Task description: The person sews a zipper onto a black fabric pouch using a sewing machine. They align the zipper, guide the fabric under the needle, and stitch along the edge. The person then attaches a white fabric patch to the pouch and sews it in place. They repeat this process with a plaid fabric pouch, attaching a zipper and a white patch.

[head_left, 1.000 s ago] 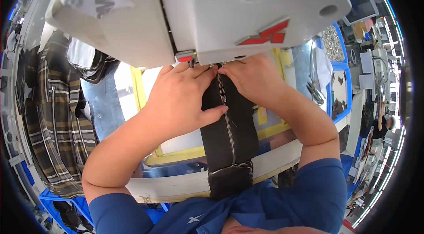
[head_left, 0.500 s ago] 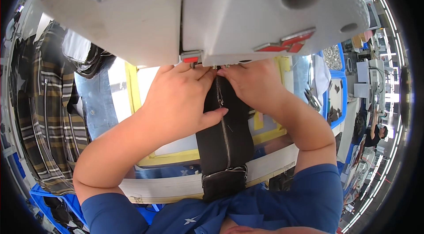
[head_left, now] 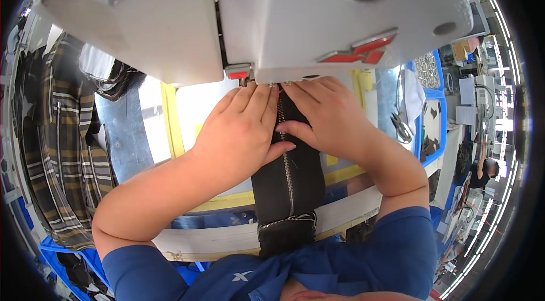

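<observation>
Touching black fabric (head_left: 306, 184), my left hand (head_left: 235, 125) and right hand (head_left: 332, 113) lie unclenched. A white machine (head_left: 284, 23) looms at twelve o'clock.

Far end of my black strip (head_left: 309, 179) runs out of sight under the pale machine head (head_left: 295, 23), itself cut off by the top edge. Zip (head_left: 288, 179) partly covered by my right hand (head_left: 335, 113), at the thumb. Small metal pieces (head_left: 427, 71), upper right: too small to tell apart. Distant person (head_left: 481, 175) at right: blurred.
</observation>
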Demonstrator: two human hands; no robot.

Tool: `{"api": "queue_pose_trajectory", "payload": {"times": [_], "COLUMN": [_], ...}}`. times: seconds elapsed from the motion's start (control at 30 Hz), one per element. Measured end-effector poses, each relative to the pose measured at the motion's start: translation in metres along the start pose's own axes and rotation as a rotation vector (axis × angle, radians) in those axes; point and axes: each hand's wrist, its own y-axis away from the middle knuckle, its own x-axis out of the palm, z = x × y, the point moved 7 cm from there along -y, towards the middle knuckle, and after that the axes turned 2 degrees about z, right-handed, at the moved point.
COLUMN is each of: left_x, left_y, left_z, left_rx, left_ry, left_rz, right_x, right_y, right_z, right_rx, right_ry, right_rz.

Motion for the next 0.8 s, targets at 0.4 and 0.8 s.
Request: {"api": "queue_pose_trajectory", "payload": {"times": [0.4,0.8], "left_x": [0.007,0.015], "left_y": [0.004,0.008], "left_z": [-0.003,-0.005], "left_rx": [-0.013,-0.030], "left_ry": [-0.039,-0.019], "left_rz": [0.102,0.153], "right_x": [0.005,0.012], "right_y": [0.008,0.011], "right_z": [0.005,0.011], "right_rx": [-0.010,0.010], "right_ry": [0.007,0.038], "right_rz": [0.070,0.086]}}
